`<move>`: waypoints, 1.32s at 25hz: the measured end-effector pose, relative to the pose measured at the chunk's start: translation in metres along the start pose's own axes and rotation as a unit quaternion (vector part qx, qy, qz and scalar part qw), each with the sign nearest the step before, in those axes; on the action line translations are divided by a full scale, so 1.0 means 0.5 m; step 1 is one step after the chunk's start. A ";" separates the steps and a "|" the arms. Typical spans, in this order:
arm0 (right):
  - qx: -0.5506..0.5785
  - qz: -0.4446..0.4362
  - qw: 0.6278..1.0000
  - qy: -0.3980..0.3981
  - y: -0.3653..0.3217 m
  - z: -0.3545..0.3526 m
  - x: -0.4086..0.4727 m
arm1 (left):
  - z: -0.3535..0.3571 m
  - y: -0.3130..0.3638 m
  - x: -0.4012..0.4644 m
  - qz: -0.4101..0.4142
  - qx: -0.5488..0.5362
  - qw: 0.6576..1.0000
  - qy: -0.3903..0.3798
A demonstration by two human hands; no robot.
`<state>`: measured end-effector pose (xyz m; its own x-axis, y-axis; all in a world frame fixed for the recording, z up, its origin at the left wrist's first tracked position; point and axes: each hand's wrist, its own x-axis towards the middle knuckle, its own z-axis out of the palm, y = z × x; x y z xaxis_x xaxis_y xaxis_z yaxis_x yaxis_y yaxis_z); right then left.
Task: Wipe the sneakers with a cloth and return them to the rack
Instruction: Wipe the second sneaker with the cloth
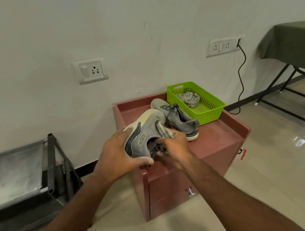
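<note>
Holding the grey suede sneaker with the cream sole (144,133) above the front edge of the reddish-brown cabinet surface (219,136), your left hand (118,153) forms a grip clamped on the heel, with the thumb curled under the collar and the fingers wrapped round the sole side. The sneaker is tilted on its side, toe pointing away toward the wall, and a green logo faces up. Your right hand (174,146) forms a grip closed on the grey striped cloth (165,131), which it presses against the upper of the held sneaker near the lacing; the dark lace end (158,150) shows just below the fingers.

The second grey sneaker with dark laces (176,116) rests upright on the cabinet surface, just behind the held one and just beside the lime-green perforated plastic basket (210,114). The basket sits at the back right corner of the surface and contains a crumpled striped rag (188,98).

The dark metal-framed rack with a grey fabric shelf (8,171) stands on the floor at lower left, against the wall (82,22), well apart from both sneakers.
</note>
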<state>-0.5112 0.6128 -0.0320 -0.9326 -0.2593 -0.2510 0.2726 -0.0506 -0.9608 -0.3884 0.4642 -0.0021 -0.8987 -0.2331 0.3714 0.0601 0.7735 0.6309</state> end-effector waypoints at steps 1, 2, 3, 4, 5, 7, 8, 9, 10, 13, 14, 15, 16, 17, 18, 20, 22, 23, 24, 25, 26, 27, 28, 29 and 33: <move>-0.005 -0.001 1.000 0.012 -0.007 -0.002 -0.002 | -0.006 -0.010 0.004 -0.002 0.009 0.999 -0.039; -0.006 -0.003 1.000 0.012 -0.014 -0.005 -0.003 | -0.009 -0.020 0.006 -0.011 0.022 0.997 -0.075; -0.011 -0.007 1.000 0.000 -0.020 -0.009 -0.006 | -0.009 -0.031 0.007 -0.029 0.044 0.994 -0.101; -0.018 -0.011 1.000 -0.015 -0.025 -0.011 -0.010 | -0.006 -0.039 0.007 -0.044 0.065 0.991 -0.107; -0.031 -0.015 0.999 -0.025 -0.027 -0.013 -0.015 | 0.002 -0.042 0.007 -0.053 0.092 0.990 -0.090; -0.057 -0.028 0.998 -0.030 -0.025 -0.001 -0.023 | 0.009 -0.053 0.006 -0.050 0.173 0.983 -0.030; -0.063 -0.033 0.997 -0.026 -0.026 0.000 -0.027 | 0.012 -0.057 0.010 -0.033 0.215 0.976 -0.011; -0.066 -0.034 0.997 -0.031 -0.029 0.001 -0.029 | 0.007 -0.063 0.013 -0.015 0.240 0.971 0.003; -0.056 -0.033 0.997 -0.050 -0.034 0.002 -0.032 | -0.001 -0.071 0.016 -0.006 0.236 0.972 0.012; -0.048 -0.075 0.995 -0.045 -0.055 -0.024 -0.018 | -0.012 -0.088 0.021 -0.002 0.187 0.982 0.008; -0.096 -0.151 0.984 0.006 -0.060 -0.037 -0.013 | -0.009 -0.092 0.020 0.004 0.189 0.982 0.003; -0.177 -0.246 0.952 0.052 -0.062 -0.044 -0.007 | -0.004 -0.097 0.019 0.011 0.195 0.981 -0.004; -0.236 -0.333 0.911 0.048 -0.058 -0.044 -0.014 | -0.001 -0.098 0.017 0.015 0.201 0.979 -0.007; -0.284 -0.386 0.877 0.004 -0.046 -0.037 -0.020 | 0.000 -0.099 0.016 0.015 0.206 0.978 -0.007; -0.324 -0.397 0.857 -0.058 -0.024 -0.026 -0.019 | 0.000 -0.101 0.015 0.017 0.211 0.977 -0.003; -0.428 -0.343 0.819 -0.168 0.008 -0.018 -0.010 | 0.000 -0.100 0.012 0.018 0.224 0.974 0.004; -0.543 -0.301 0.775 -0.116 0.012 -0.038 0.019 | -0.001 -0.098 0.004 0.018 0.226 0.974 0.002; -0.551 -0.277 0.784 -0.068 0.005 -0.050 0.030 | -0.004 -0.097 0.003 0.015 0.225 0.974 0.003; -0.522 -0.274 0.808 -0.015 0.000 -0.065 0.040 | -0.008 -0.096 0.003 0.010 0.230 0.973 0.003; -0.458 -0.292 0.839 0.037 -0.006 -0.071 0.040 | -0.010 -0.096 0.006 0.010 0.244 0.970 -0.001; -0.388 -0.333 0.857 0.071 -0.011 -0.064 0.029 | -0.014 -0.097 0.005 0.019 0.269 0.963 -0.001; -0.331 -0.372 0.865 0.060 -0.017 -0.045 0.008 | -0.016 -0.100 0.003 0.037 0.300 0.953 0.005; -0.305 -0.402 0.863 -0.004 -0.012 -0.022 -0.010 | -0.017 -0.104 0.001 0.061 0.327 0.943 0.012; -0.330 -0.407 0.848 -0.081 0.000 -0.003 -0.019 | -0.015 -0.104 0.001 0.076 0.336 0.939 0.016; -0.522 -0.258 0.811 -0.060 0.043 -0.035 0.055 | -0.008 -0.096 -0.013 0.068 0.280 0.958 0.008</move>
<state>-0.5353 0.6212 -0.0614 -0.8121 -0.5586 0.1684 -0.5534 0.6462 -0.5256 -0.3834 0.4262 -0.0320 -0.8917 -0.1139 0.4382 -0.0705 0.9910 0.1141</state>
